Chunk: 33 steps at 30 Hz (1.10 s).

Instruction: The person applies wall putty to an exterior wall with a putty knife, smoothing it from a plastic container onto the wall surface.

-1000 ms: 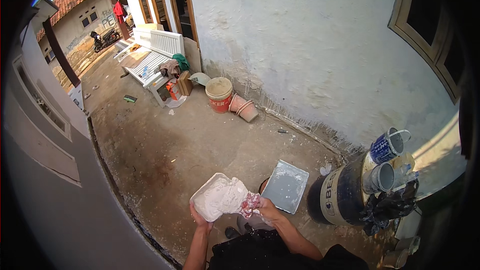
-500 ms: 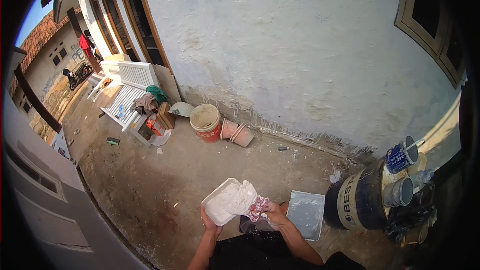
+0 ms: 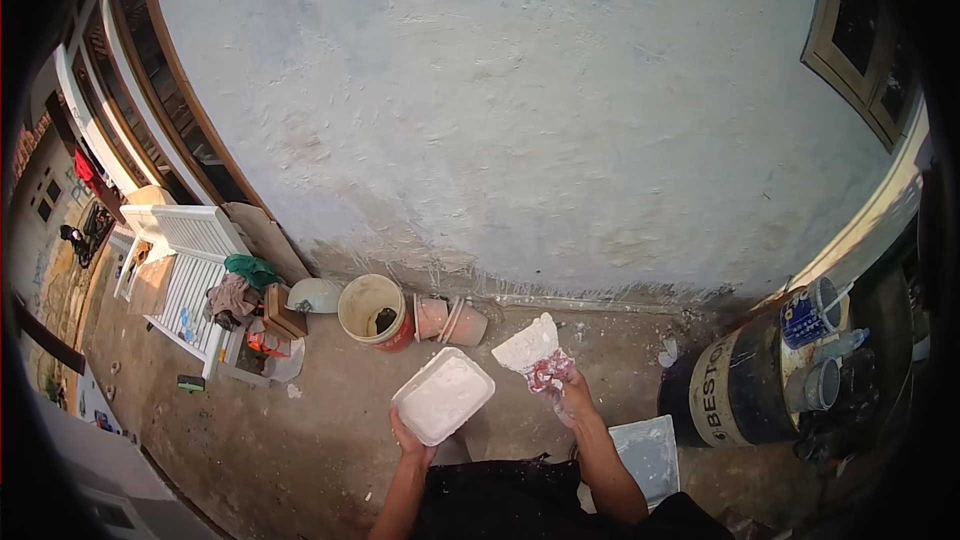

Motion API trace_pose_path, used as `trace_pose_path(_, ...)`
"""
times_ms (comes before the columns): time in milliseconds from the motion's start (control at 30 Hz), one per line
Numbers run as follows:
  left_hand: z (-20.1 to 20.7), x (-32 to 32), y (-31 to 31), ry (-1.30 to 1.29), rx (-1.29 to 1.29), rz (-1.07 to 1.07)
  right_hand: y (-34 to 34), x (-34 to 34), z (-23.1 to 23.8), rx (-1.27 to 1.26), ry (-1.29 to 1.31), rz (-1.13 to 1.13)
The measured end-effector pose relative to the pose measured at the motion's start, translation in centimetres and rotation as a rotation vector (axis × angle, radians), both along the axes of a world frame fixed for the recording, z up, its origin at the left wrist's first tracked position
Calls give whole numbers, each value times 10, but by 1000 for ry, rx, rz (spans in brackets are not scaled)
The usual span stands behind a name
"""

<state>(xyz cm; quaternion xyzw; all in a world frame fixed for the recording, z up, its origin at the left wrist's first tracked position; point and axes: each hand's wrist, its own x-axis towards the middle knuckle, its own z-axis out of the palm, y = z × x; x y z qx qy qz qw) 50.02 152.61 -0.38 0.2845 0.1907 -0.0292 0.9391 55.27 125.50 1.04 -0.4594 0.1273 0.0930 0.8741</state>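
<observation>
My left hand (image 3: 412, 440) is closed on the near-left side of a white rectangular tub (image 3: 476, 362) with white paste in it. To the right, apart from the tub, my right hand (image 3: 577, 400) grips a putty knife (image 3: 528, 343). White paste coats its broad blade, which points up and left toward the wall. The part by my fingers is red and white, smeared with paste; whether that is a wrapping or the handle itself, I cannot tell. Behind my right forearm a flat tray (image 3: 655, 445) with a grey, whitish-stained surface lies on the ground.
A pale, roughly coated wall (image 3: 500, 140) rises ahead. Along its foot stand an open bucket (image 3: 372, 295) and tipped pinkish pots (image 3: 462, 324). A white slatted bench (image 3: 190, 290) with cloths is at left. A dark drum (image 3: 735, 390) carrying paint cans (image 3: 808, 312) stands at right.
My right hand has lifted the putty knife up and away from the tub, with paste on its blade. The tub has shifted slightly, and the view has turned toward the wall.
</observation>
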Motion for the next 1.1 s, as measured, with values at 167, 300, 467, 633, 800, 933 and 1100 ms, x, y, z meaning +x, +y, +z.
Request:
trace_pose_path(167,-3,111,63,-15,74,-119,30,118,-27,76,48,-327)
trace_pose_path(300,20,190,100,5,64,-192,42,226,-54,3,203,-556)
trace_pose_path(467,28,270,119,36,112,-225,32,366,-128,-84,391,-754)
trace_pose_path(633,43,316,111,38,153,-225,19,477,-164,-436,399,-833)
trace_pose_path(800,41,346,116,66,173,-89,60,548,-134,-759,445,-917)
trace_pose_path(933,35,372,113,85,182,-79,65,547,-116,-715,348,-894)
trace_pose_path(1100,29,408,105,74,243,-197,74,528,-84,-708,178,-903)
